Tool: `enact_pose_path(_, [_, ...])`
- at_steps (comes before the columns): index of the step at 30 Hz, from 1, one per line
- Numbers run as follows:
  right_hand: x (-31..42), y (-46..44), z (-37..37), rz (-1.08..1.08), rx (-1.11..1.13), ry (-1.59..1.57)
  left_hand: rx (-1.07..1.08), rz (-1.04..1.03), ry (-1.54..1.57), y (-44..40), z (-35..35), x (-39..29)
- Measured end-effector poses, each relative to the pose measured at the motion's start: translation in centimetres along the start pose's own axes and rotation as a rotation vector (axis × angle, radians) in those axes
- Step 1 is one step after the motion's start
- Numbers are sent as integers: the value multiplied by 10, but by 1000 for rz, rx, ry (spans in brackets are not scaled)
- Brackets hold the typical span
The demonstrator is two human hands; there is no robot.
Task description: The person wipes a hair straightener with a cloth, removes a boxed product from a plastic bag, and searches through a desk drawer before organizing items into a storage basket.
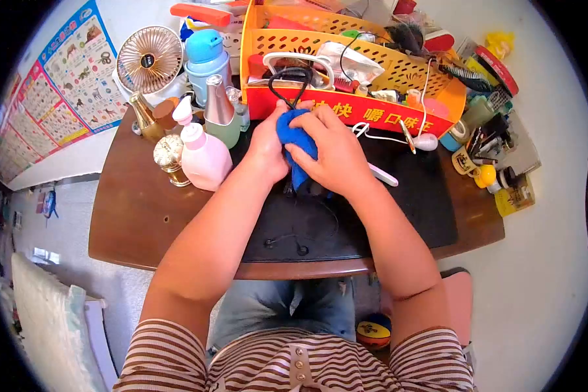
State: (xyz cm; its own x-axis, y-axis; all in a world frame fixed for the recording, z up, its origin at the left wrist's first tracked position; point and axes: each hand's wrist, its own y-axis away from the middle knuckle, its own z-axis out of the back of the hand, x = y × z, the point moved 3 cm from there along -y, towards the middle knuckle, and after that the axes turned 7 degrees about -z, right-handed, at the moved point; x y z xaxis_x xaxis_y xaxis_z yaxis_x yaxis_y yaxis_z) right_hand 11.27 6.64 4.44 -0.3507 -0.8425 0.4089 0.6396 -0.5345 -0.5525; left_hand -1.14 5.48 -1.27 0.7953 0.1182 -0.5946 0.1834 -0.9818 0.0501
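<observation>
Both hands meet over a black mat [405, 209] on the brown desk. A blue cloth [296, 140] is bunched between them. My left hand [268, 145] is closed on the cloth's left side, partly hidden behind it. My right hand [333, 147] presses the cloth from the right with bent fingers. A black cord loop [291, 81] sticks up above the hands; what it is attached to is hidden. Black earphones [302, 249] with a thin wire lie on the mat below the hands.
An orange-yellow rack [366, 114] full of small items stands behind the hands. Left are a pink pump bottle [206, 160], a gold-lidded jar [170, 157], a blue bottle [206, 62] and a fan [150, 60]. Cups and jars [464, 160] line the right edge.
</observation>
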Motion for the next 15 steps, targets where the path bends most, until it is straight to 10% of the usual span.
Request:
enact_pose_path(11, [-20,-1,12,-265,-280,167,-49,18,-218,6,-13,13])
enact_pose_path(15, [4,6,-2,-11,89,-37,142,23,170,3,-6,-9])
